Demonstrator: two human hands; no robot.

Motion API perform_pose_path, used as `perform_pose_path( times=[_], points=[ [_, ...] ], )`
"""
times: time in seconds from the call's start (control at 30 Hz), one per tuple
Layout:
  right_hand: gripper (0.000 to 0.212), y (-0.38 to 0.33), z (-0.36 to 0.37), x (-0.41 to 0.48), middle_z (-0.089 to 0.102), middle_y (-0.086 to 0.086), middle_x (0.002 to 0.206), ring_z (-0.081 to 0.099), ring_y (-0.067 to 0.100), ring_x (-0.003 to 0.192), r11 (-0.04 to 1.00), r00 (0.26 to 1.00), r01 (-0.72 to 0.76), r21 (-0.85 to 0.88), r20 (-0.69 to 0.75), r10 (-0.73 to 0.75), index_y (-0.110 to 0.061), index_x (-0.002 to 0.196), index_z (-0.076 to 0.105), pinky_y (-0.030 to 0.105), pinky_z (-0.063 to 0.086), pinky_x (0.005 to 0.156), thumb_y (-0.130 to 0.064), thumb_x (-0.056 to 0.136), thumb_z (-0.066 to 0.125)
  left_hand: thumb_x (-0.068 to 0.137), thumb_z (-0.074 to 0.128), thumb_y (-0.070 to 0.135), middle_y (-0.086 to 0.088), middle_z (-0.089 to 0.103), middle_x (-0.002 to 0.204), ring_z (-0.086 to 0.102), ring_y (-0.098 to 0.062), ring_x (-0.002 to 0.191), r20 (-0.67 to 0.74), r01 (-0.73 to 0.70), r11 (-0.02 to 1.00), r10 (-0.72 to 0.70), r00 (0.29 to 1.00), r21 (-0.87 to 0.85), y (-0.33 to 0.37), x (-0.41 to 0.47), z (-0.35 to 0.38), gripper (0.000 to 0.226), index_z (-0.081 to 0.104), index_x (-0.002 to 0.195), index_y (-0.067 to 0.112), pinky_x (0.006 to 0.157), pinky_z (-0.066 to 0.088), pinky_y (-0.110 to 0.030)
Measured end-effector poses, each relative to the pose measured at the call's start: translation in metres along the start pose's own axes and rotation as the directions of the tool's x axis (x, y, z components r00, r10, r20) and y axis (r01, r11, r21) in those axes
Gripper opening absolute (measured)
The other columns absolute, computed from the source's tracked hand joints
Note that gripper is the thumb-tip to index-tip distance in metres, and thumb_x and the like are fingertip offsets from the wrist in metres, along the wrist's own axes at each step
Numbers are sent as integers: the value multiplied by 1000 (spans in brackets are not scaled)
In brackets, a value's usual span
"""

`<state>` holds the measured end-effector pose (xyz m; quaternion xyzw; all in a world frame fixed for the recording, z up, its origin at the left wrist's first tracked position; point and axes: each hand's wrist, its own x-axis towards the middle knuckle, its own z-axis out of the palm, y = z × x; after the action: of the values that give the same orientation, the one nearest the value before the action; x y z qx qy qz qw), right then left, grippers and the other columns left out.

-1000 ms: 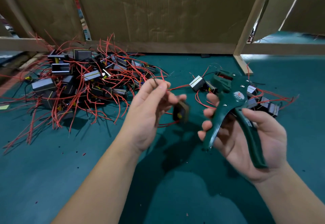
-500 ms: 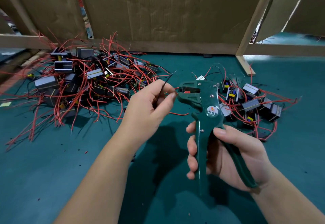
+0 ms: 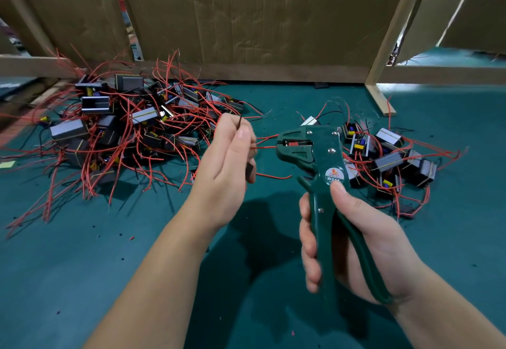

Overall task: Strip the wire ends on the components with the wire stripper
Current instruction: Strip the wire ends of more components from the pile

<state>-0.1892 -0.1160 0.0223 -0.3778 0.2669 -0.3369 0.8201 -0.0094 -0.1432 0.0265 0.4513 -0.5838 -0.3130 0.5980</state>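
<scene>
A red wire end is presented to the stripper's mouth, above the green surface (image 3: 109, 266).

Nearest, the wire stripper (image 3: 320, 162) is held upright by the right hand (image 3: 356, 244). Its grip is wrapped round both handles, thumb up by the label, so that a squeeze can be given at once. A little farther and to the left, the red wire (image 3: 265, 147) is pinched close to its end in the left hand (image 3: 227, 173). A dark component (image 3: 249, 169) is tucked under the fingers, so the wire lies level with the jaws. Whether the end is fully seated cannot be told. Farther left, a large pile (image 3: 123, 129) of wired components is heaped, probably awaiting stripping. A smaller group (image 3: 388, 156) on the right is probably finished. A cardboard wall (image 3: 246, 19) stands farthest.
</scene>
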Motion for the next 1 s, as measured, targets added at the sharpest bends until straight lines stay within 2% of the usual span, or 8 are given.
perform_pose_path(
  times=[0.07, 0.13, 0.2, 0.3, 0.5, 0.63, 0.87, 1.0],
  points=[
    [42, 0, 0, 2, 47, 11, 56, 46, 22, 35, 1000, 998, 22, -3, -57, -22, -11, 72, 61, 30, 45, 40, -53, 72, 61, 96, 30, 28, -1, 35, 66, 35, -35, 59, 25, -8, 1000, 8, 1000, 2, 0, 0, 1, 24, 36, 79, 13, 51, 36, -18],
    [37, 0, -1, 6, 52, 13, 61, 51, 25, 42, 999, 997, 30, 15, -67, -29, -10, 77, 64, 34, 49, 45, -48, 75, 59, 97, 30, 31, -8, 36, 65, 37, -26, 59, 96, -11, 997, 3, 995, 79, -2, 0, 0, 27, 36, 76, 14, 54, 35, -24],
    [35, -2, -5, 8, 60, 19, 76, 61, 32, 61, 993, 997, 73, 96, -30, -71, -7, 91, 68, 45, 55, 60, -38, 74, 69, 96, 29, 33, -14, 38, 65, 38, -16, 60, 120, 6, 993, -20, 993, 116, -4, 0, -2, 31, 38, 74, 14, 58, 34, -28],
    [53, -8, -13, 6, 63, 22, 87, 65, 37, 74, 975, 993, 113, 192, 16, -118, -3, 103, 68, 51, 55, 70, -34, 62, 79, 94, 30, 32, -12, 39, 71, 38, -15, 64, 86, 32, 993, -42, 995, 117, -3, 5, -11, 31, 39, 67, 21, 60, 34, -32],
    [52, -7, -11, 2, 61, 24, 93, 63, 40, 80, 989, 957, -90, 120, 286, 52, 1, 117, 60, 53, 52, 77, -31, 76, 71, 86, 40, 20, 5, 40, 72, 40, -15, 71, 92, 41, 987, -56, 994, 152, -1, 7, -16, 32, 43, 54, 18, 65, 35, -29],
    [44, -2, -7, 2, 60, 25, 96, 62, 40, 82, 984, 921, -124, 131, 385, 64, 2, 119, 55, 51, 52, 79, -25, 85, 62, 86, 40, 20, 1, 38, 73, 39, -11, 73, 122, -6, 975, -22, 992, 224, -1, 6, -15, 32, 42, 58, 4, 68, 33, -29],
    [43, -1, -8, 3, 61, 20, 81, 64, 35, 67, 993, 969, -107, 42, 226, 95, -6, 100, 65, 47, 54, 67, -39, 75, 75, 87, 41, 19, 3, 36, 71, 38, -10, 72, 130, -45, 968, 13, 991, 249, -2, 6, -14, 35, 42, 60, -3, 67, 33, -26],
    [43, 4, -1, 4, 57, 17, 68, 59, 32, 52, 997, 996, -74, 15, 57, 73, -10, 84, 65, 42, 52, 54, -46, 65, 78, 88, 41, 22, 9, 39, 72, 42, -8, 71, 144, 1, 970, -38, 989, 244, -3, 5, -10, 32, 47, 58, 14, 69, 34, -25]
  ],
)
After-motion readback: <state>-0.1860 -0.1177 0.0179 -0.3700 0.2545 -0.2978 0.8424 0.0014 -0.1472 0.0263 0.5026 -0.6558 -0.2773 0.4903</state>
